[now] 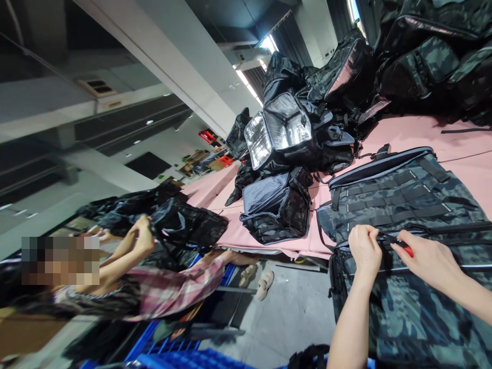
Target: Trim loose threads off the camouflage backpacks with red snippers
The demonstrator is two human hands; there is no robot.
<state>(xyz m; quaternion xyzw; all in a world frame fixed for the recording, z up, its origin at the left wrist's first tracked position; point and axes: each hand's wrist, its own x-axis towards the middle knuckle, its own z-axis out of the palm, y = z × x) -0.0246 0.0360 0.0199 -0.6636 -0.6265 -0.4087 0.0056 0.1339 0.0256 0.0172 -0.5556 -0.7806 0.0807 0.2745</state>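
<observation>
A large dark camouflage backpack [418,302] lies in front of me at the right, with webbing rows on its upper part and a pale print lower down. Over its middle seam, my left hand [362,251] is closed in a pinch; what lies between the fingertips is too small to make out. Close beside it, my right hand [430,259] grips a pair of small snips [392,240] with a red and black handle. The dark tips of the snips point at my left fingertips. The backpack's top opening [380,166] has a grey edge.
More camouflage bags [342,77] are heaped on the pink table [453,141], one open with a silver lining [288,123]. A smaller bag [277,205] stands near the table edge. Another person [130,287] handles bags at the left, beside blue crates [184,359].
</observation>
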